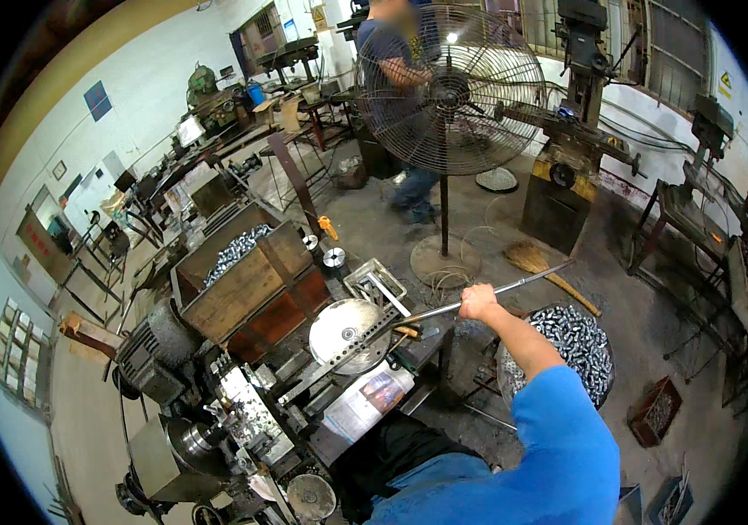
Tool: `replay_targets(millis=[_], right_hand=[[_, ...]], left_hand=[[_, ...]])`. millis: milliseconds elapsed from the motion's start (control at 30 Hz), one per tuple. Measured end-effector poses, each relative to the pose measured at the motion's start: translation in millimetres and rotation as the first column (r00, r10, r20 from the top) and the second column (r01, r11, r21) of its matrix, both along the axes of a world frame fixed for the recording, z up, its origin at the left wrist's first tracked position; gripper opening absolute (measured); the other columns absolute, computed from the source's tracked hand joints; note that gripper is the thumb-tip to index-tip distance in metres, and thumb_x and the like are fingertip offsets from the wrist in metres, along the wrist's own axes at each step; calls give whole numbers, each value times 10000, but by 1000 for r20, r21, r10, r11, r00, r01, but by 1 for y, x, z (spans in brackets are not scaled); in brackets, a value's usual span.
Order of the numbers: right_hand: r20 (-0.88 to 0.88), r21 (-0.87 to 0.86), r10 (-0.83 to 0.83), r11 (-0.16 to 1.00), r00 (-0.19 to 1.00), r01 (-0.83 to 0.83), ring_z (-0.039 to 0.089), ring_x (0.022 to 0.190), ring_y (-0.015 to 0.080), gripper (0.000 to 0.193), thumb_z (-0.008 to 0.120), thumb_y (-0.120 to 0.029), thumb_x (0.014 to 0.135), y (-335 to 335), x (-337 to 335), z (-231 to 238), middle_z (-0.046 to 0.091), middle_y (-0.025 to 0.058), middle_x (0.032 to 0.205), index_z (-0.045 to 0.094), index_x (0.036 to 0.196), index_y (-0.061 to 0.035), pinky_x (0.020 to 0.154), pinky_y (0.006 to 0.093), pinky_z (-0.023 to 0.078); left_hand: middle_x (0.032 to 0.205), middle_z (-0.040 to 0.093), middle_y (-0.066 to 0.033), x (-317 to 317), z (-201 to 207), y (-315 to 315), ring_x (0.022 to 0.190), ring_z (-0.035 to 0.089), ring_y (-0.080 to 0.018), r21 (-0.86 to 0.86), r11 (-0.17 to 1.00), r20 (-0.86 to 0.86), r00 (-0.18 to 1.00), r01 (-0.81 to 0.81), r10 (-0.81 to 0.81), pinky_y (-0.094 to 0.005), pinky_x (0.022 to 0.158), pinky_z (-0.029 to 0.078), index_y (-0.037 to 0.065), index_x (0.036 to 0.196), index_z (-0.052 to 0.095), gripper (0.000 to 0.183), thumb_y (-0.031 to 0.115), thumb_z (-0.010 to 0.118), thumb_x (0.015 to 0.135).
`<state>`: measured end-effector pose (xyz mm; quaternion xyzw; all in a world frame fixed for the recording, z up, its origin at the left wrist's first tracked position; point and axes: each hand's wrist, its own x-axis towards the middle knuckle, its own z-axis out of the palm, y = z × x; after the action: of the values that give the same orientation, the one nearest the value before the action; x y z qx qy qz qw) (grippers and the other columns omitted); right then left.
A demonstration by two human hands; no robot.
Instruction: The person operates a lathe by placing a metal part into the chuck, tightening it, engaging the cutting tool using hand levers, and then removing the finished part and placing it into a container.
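My right hand [479,302] is closed round a long metal lever [431,312], its arm stretched out in a blue sleeve. The lever's far end thins to a rod pointing up and right. Its other end joins a flat bar with a row of holes [347,357], which crosses a round metal disc [339,331] on the machine. Below the disc lies a printed sheet [369,402]. Metal shavings cover the machine's slide [256,411], beside a chuck [199,439]. My left hand does not show.
A wooden box [247,293] of metal parts stands beyond the machine. Right of my forearm is a round container heaped with shiny metal parts [571,346]. A large fan [444,179], a broom [558,278] and a drill press [566,166] stand ahead. Another person [387,79] is behind the fan.
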<state>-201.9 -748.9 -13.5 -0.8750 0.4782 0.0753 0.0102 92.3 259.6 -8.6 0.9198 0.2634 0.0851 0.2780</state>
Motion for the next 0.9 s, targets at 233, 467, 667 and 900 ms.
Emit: replay_targets(millis=[233, 467, 667, 900], right_hand=[[13, 5, -26, 1000, 1000, 26, 633, 868, 246, 268, 568, -267, 606, 0, -1, -2, 666, 103, 877, 689, 800, -127, 728, 361, 483], [49, 16, -40, 999, 998, 39, 640, 862, 259, 281, 600, -277, 579, 3, 0, 3, 667, 123, 874, 694, 785, -111, 734, 360, 493], [62, 21, -43, 999, 997, 42, 646, 846, 264, 283, 598, -269, 581, 5, -2, 7, 668, 130, 867, 694, 790, -105, 729, 363, 496], [38, 56, -41, 998, 998, 39, 641, 862, 261, 253, 567, -238, 627, 9, 0, 12, 668, 117, 886, 685, 809, -108, 770, 371, 459]], left_hand=[[602, 610, -180, -4, 4, -6, 512, 563, -256, -54, 999, 8, 1000, -8, 8, -394, 498, 460, -48, 640, 611, 304, 174, 452, 774], [611, 618, -171, 0, 2, -2, 510, 566, -249, -21, 999, -12, 1000, 26, -26, -396, 499, 467, -36, 657, 618, 300, 175, 448, 787], [557, 610, -142, 4, 1, -3, 505, 568, -241, 67, 997, -9, 999, 31, -31, -381, 490, 463, -18, 612, 639, 288, 160, 467, 758], [575, 625, -137, -4, 2, 4, 528, 585, -260, 50, 995, -42, 996, 86, -84, -394, 517, 464, -5, 634, 667, 312, 207, 473, 756]])
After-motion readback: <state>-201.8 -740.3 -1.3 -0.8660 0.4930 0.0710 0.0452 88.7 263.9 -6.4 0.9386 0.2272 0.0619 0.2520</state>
